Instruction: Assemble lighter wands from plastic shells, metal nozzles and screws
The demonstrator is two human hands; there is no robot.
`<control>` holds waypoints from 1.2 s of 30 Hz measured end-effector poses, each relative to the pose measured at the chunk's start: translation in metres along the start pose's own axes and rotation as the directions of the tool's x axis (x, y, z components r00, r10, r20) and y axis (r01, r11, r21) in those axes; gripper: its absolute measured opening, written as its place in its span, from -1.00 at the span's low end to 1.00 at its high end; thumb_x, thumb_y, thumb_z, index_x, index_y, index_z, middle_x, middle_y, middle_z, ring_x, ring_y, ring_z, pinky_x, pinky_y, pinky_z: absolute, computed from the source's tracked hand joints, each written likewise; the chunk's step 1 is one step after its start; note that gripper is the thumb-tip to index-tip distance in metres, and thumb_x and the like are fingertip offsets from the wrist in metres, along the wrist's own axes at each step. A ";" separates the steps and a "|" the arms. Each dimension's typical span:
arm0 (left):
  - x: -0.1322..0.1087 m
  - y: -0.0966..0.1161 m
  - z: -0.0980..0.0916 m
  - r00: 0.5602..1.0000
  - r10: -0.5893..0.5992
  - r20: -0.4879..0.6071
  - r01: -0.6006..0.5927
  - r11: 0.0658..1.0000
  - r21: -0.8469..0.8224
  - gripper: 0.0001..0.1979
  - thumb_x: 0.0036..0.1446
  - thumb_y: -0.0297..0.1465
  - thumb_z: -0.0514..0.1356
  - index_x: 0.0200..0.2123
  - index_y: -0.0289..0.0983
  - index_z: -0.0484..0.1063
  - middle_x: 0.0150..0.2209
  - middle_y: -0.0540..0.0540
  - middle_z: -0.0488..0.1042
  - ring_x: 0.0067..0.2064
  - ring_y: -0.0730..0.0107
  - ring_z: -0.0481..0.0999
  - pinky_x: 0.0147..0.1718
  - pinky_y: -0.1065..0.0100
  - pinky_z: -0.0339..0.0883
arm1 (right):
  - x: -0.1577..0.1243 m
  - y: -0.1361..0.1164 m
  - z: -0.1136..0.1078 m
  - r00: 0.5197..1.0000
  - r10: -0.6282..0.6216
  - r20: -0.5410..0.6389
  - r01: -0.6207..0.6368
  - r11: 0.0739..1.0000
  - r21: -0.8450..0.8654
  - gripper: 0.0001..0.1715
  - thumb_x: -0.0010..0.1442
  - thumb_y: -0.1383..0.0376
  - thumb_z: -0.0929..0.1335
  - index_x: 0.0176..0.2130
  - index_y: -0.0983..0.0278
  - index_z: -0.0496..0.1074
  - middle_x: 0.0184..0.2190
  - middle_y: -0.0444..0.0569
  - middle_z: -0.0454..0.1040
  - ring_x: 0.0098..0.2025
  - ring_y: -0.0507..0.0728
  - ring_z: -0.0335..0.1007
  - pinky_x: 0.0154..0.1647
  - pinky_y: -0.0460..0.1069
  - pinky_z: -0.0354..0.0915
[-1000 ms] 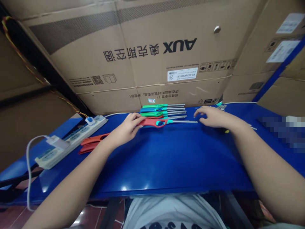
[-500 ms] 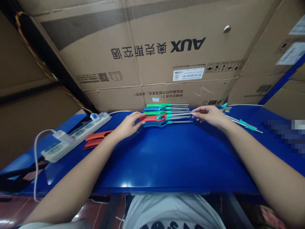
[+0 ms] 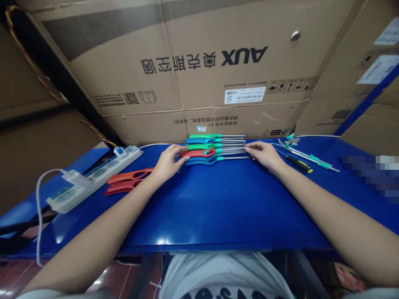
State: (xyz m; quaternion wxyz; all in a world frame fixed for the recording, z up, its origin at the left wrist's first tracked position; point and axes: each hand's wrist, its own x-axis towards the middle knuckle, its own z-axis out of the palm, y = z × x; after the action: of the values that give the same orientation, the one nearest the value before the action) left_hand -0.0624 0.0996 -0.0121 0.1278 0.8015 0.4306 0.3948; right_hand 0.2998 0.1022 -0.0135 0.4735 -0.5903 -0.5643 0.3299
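Observation:
Several long-nosed gas lighters lie side by side near the back of the blue table point(image 3: 199, 207), handles left and metal tubes right. My left hand point(image 3: 170, 165) is closed around the handle end of the red lighter point(image 3: 199, 153), thumb on the near side. At the other end, the fingertips of my right hand point(image 3: 264, 155) pinch at the tube tips, apparently on the red lighter's tube. Nearest to me in the row is a blue lighter point(image 3: 201, 160). Beyond the red one lie a green lighter point(image 3: 199, 146), another blue lighter point(image 3: 201, 140) and a further green lighter point(image 3: 201, 136).
Orange-red handle shells point(image 3: 124, 182) lie beside my left forearm, near a white power strip point(image 3: 99, 178) with plugs. On the right are a black-and-yellow screwdriver point(image 3: 301, 164) and loose metal tubes point(image 3: 308, 156) with teal parts. A cardboard wall point(image 3: 187, 91) stands behind.
My right hand has shifted slightly left along the tube ends, and the screwdriver behind it has come into view. The left hand keeps its place at the red handle.

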 end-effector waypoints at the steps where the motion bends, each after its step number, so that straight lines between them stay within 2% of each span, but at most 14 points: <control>1: 0.000 0.000 0.000 1.000 -0.005 -0.007 0.005 1.000 -0.007 -0.67 0.23 -0.23 0.24 0.00 -0.25 0.50 -0.03 -0.18 0.48 -0.01 0.20 0.57 0.03 0.09 0.54 | 0.000 0.001 0.000 1.000 0.002 0.000 -0.002 1.000 -0.007 -0.85 0.10 0.33 0.47 -0.26 0.32 0.55 -0.50 -0.11 0.48 -0.60 -0.04 0.22 -0.52 -0.08 0.26; 8: -0.001 0.003 0.004 0.997 -0.036 -0.063 0.034 0.999 -0.030 -0.70 0.22 -0.23 0.26 -0.06 -0.27 0.54 -0.07 -0.18 0.51 -0.04 0.20 0.57 -0.09 0.15 0.60 | 0.003 0.003 0.000 0.997 0.068 0.044 -0.066 0.997 -0.038 -0.85 0.11 0.35 0.48 -0.25 0.31 0.52 -0.50 -0.10 0.48 -0.57 0.01 0.30 -0.50 -0.05 0.34; 20: -0.003 0.007 0.011 0.987 -0.061 -0.150 0.058 0.998 -0.029 -0.75 0.17 -0.25 0.30 -0.15 -0.27 0.57 -0.11 -0.17 0.55 -0.05 0.20 0.57 -0.12 0.18 0.60 | 0.001 -0.002 0.002 0.993 0.105 0.058 -0.104 0.995 -0.008 -0.80 0.11 0.48 0.46 -0.23 0.29 0.47 -0.46 -0.11 0.45 -0.46 0.01 0.40 -0.46 -0.09 0.46; 26: -0.006 0.008 0.014 0.987 -0.055 -0.148 0.053 0.998 -0.019 -0.75 0.16 -0.25 0.31 -0.14 -0.25 0.56 -0.11 -0.15 0.52 -0.05 0.21 0.56 -0.17 0.19 0.62 | -0.002 -0.008 0.002 0.989 0.132 0.060 -0.131 0.991 -0.012 -0.84 0.17 0.51 0.40 -0.24 0.31 0.46 -0.49 -0.12 0.43 -0.50 -0.02 0.38 -0.48 -0.12 0.42; 33: -0.007 0.013 0.012 0.994 0.021 -0.110 -0.012 0.997 0.082 -0.56 0.03 -0.28 0.43 -0.01 -0.24 0.51 -0.06 -0.12 0.47 -0.07 0.24 0.55 -0.15 0.22 0.58 | -0.004 -0.012 0.001 0.990 0.129 0.063 -0.126 0.991 -0.047 -0.84 0.21 0.51 0.37 -0.19 0.32 0.46 -0.49 -0.13 0.42 -0.53 -0.05 0.35 -0.56 -0.17 0.33; 36: -0.007 0.014 0.011 0.996 0.016 -0.083 -0.007 0.994 0.107 -0.55 0.03 -0.32 0.42 0.02 -0.21 0.50 -0.03 -0.11 0.46 -0.05 0.24 0.54 -0.16 0.23 0.56 | -0.004 -0.011 0.001 0.990 0.122 0.065 -0.118 0.991 -0.059 -0.83 0.21 0.51 0.38 -0.18 0.32 0.46 -0.49 -0.13 0.42 -0.53 -0.05 0.34 -0.57 -0.17 0.33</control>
State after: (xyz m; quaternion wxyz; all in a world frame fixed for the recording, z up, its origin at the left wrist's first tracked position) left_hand -0.0482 0.0871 -0.0151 0.0643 0.7924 0.4513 0.4053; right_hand 0.2945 0.0977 -0.0042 0.4168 -0.6243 -0.5525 0.3624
